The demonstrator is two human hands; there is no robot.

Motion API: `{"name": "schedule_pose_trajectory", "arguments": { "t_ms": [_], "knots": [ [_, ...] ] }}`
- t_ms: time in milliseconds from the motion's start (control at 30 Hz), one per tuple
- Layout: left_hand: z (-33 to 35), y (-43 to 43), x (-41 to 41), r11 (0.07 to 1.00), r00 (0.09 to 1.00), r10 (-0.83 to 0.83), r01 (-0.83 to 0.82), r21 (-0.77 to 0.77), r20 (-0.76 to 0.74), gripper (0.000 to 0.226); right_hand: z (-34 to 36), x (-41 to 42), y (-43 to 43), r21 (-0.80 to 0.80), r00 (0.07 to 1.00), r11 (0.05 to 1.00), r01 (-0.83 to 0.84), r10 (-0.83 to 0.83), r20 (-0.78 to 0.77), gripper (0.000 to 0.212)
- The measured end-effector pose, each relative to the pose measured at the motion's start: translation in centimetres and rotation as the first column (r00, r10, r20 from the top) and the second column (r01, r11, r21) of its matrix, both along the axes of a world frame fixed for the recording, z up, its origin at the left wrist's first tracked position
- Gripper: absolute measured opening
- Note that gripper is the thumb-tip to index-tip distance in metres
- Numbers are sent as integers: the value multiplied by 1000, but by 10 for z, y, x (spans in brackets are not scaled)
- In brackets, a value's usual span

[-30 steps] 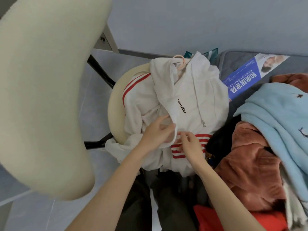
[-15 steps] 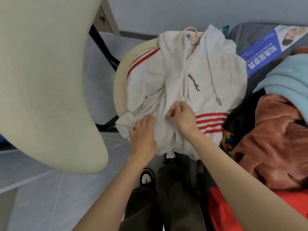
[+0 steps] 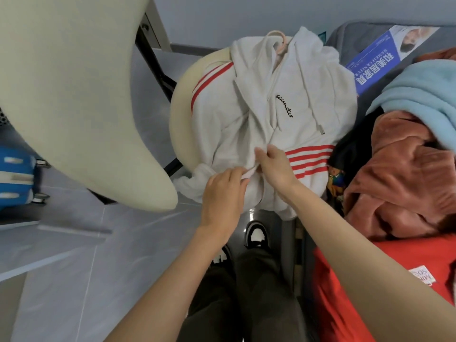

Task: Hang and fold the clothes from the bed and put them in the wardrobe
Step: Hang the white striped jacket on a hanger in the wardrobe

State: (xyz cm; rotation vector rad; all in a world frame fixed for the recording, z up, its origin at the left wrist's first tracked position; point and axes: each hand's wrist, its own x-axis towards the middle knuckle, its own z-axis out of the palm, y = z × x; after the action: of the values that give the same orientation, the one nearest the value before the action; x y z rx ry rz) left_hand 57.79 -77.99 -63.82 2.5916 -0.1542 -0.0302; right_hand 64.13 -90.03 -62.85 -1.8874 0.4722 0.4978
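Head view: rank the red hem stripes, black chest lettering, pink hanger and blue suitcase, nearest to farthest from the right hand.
1. The red hem stripes, right beside the right hand.
2. The black chest lettering, higher up the hoodie.
3. The pink hanger, at its neck.
4. The blue suitcase, far left on the floor.

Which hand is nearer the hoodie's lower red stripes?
Right. The right hand pinches the hoodie directly against the end of its lower red stripes; the left hand grips its edge further away, clear of them.
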Motion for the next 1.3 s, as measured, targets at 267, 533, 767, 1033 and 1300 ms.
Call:
{"name": "schedule_pose_trajectory", "arguments": {
  "t_ms": [267, 533, 767, 1033, 1300],
  "knots": [
    [-16, 36, -26, 909, 921, -4, 166, 383, -388, 27, 15, 5, -34, 276, 836, 800, 533, -548, -24, 22],
    [-13, 1, -95, 994, 894, 99, -68, 88, -437, 18, -12, -41, -47, 111, 950, 972, 208, -174, -258, 71],
    [9, -32, -112, 997, 977, -75, 69, -35, -201, 23, -7, -55, -58, 439, 889, 876, 202, 24, -457, 78],
    [4, -44, -115, 997, 992, 6, -15, -72, -127, 35, 29, -24, -42, 487, 968, 864, 128, -3, -251, 40],
    [-4, -23, -68, -163, 322, -199, -942, -292, -926, 46, 69, 17, -20, 763, 972, 631, 143, 54, -227, 40]
  ]
}}
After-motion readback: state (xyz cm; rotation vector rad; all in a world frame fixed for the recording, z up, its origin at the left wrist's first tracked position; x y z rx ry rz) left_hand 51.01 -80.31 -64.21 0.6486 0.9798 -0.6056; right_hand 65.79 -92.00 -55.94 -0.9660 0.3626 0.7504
